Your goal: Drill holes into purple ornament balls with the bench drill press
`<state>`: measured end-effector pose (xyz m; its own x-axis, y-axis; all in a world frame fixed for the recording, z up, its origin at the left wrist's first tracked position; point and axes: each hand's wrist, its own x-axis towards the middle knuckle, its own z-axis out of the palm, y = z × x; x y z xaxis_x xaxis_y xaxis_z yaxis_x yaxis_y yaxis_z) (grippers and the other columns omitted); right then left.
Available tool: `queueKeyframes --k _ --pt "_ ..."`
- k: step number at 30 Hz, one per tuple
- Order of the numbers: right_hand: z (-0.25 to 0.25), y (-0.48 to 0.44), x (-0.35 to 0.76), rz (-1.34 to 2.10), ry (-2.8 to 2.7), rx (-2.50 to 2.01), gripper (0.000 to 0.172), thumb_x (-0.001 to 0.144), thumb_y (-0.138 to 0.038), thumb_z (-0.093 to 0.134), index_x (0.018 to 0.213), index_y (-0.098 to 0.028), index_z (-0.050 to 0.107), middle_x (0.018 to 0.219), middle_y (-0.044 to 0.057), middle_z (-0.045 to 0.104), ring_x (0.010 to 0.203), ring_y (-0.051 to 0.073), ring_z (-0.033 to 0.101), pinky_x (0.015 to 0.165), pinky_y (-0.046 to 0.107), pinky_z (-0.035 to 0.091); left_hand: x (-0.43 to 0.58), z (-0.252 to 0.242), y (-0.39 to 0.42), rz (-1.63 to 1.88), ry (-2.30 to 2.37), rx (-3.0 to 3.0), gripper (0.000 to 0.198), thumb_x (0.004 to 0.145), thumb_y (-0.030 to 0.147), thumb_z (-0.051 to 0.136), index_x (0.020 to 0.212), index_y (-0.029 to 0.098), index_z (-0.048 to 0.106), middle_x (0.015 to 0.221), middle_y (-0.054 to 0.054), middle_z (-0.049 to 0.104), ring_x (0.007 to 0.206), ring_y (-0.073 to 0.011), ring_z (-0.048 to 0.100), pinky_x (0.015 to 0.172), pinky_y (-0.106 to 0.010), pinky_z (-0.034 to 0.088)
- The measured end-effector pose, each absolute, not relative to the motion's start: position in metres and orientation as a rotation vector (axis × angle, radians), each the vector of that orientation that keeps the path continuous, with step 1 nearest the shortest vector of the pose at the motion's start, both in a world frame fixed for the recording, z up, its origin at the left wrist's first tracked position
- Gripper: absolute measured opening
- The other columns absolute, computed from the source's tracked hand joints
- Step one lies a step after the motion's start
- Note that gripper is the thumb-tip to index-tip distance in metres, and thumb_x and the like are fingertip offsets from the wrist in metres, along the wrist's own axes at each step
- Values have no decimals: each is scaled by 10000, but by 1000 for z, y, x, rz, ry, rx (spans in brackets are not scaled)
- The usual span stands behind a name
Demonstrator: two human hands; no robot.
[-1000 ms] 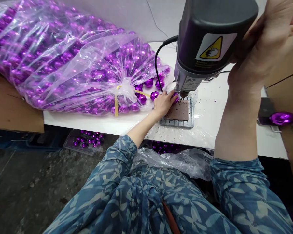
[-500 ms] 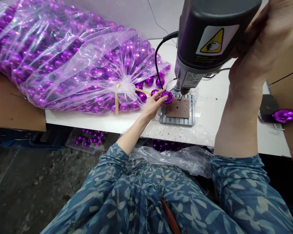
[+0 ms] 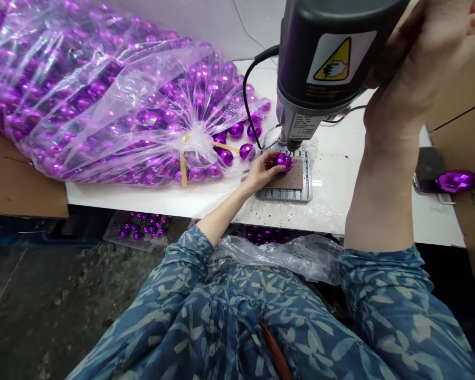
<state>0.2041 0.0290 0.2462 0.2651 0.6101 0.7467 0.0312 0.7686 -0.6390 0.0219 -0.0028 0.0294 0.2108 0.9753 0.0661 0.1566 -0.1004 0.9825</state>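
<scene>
Between the fingers and thumb of my left hand (image 3: 263,171) is a shiny purple faceted ball (image 3: 284,161). It sits under the chuck and bit of a drill press (image 3: 328,58), over a brown board (image 3: 295,177) on the grey slotted base (image 3: 306,184). Whether the bit touches the ball I cannot tell. My right hand (image 3: 431,58) is raised at the right side of the drill's dark housing. Its fingers curl behind the housing, and what they hold is hidden.
A big clear bag (image 3: 114,105) full of purple balls lies left on the white table (image 3: 328,195). Several loose balls (image 3: 246,151) rest near its knot. Dark shavings are scattered around the base. A plastic tray (image 3: 136,227) of balls stands below. Cardboard (image 3: 459,105) borders the right.
My left hand has moved right, carrying the purple ball from the base's left edge to beneath the drill chuck. My right hand stays up beside the drill. The whole view has shifted slightly.
</scene>
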Motion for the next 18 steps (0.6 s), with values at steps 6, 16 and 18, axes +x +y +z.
queueKeyframes --k 6,16,18 --pt "248 32 205 457 -1230 -659 465 1057 -281 490 722 -220 174 604 -22 217 490 37 347 480 208 319 20 34 -17 988 1198 1778 566 874 358 926 1388 235 724 1373 -127 765 1321 -329 684 1172 -516 556" --pt "250 24 203 504 -1211 -565 852 690 -859 791 682 -241 204 526 -45 254 457 84 371 424 289 248 28 11 -19 1059 1057 1718 589 928 388 867 1437 225 621 1505 -154 683 1470 -329 645 1289 -517 488" --pt "247 21 201 483 -1180 -561 862 556 -932 714 687 -238 218 516 -55 237 439 79 338 423 296 214 29 8 -18 1072 1057 1695 590 918 395 885 1421 219 631 1473 -149 695 1429 -327 665 1266 -507 510"
